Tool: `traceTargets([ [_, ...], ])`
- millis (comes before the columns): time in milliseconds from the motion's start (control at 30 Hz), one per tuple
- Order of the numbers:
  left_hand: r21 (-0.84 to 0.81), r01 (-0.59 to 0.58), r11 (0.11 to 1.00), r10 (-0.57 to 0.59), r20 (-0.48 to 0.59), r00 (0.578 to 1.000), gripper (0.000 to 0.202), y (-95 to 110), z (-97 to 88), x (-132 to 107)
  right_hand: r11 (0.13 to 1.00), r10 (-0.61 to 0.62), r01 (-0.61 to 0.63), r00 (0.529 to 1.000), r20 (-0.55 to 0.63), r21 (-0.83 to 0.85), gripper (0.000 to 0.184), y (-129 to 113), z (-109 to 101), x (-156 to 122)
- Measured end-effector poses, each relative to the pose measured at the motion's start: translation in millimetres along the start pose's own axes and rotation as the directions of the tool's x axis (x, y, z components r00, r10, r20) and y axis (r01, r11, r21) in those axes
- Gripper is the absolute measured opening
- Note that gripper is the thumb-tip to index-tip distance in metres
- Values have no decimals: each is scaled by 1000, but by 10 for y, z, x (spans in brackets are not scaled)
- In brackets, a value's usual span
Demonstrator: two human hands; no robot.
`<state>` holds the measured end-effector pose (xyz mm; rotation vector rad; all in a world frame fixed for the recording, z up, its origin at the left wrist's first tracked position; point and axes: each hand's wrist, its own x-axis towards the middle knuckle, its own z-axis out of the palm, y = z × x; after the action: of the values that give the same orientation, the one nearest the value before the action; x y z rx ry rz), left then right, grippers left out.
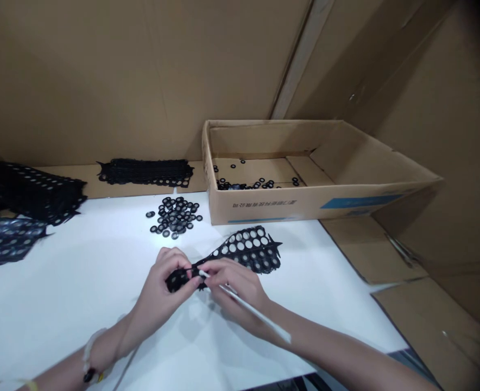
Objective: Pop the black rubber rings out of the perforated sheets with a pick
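Note:
My left hand (164,285) is closed around the near end of a black rubber sheet (244,247) with rows of round holes and rings. The sheet bends up between my hands, and its far part lies on the white table. My right hand (235,290) grips a thin white stick (256,312), its tip against the sheet by my left fingertips. Some of my right fingers may also touch the sheet; I cannot tell. Beyond my hands lies a loose pile of small black rings (177,215).
An open cardboard box (272,206) with scattered black rings inside stands at the back right. More perforated black sheets (28,187) lie at the left, and a stack of them (146,172) sits at the back. Cardboard walls (101,76) enclose the white table (81,260).

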<state>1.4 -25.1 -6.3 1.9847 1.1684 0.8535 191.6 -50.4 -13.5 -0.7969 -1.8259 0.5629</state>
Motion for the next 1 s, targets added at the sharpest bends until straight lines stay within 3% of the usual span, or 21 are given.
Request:
traceTargets([
  [133, 295, -79, 952, 148, -219, 964, 19, -38, -56, 36, 1000, -23, 23, 999, 28, -8, 18, -51, -46, 31],
  [267, 530, -273, 803, 388, -116, 914, 11, -61, -135, 59, 999, -21, 22, 999, 32, -31, 21, -52, -66, 37],
  [333, 573, -334, 748, 445, -61, 893, 8, -69, -159, 53, 999, -16, 17, 999, 28, -34, 21, -31, -56, 23],
  [433, 515, -370, 774, 432, -1, 902, 7, -64, -183, 31, 999, 21, -20, 1000, 13, -30, 21, 2, -22, -5],
  [567, 206, -369, 906, 364, 62, 929, 12, -36, -223, -8, 994, 108, -108, 993, -57, -3, 19, 22, -12, -16],
  [667, -90, -328, 940, 328, -22, 945, 21, -41, -263, -7, 978, 208, -209, 972, -104, 4, 16, 34, -79, 14],
  [733, -167, -279, 946, 263, -113, 958, 25, -77, -289, 36, 948, 318, -319, 937, -147, 15, 14, 41, -133, 39],
  [800, -70, -145, 987, 129, -191, 973, 24, -156, -314, 122, 927, 375, -373, 914, -152, 44, 11, 35, -164, 53],
  [867, 125, 59, 990, -27, -248, 968, 23, -279, -341, 237, 938, 346, -341, 930, -124, 61, 9, 11, -158, 51],
  [1000, 399, 321, 859, -240, -241, 941, 24, -539, -400, 436, 963, 264, -259, 963, -57, 78, 12, -51, -98, 30],
])
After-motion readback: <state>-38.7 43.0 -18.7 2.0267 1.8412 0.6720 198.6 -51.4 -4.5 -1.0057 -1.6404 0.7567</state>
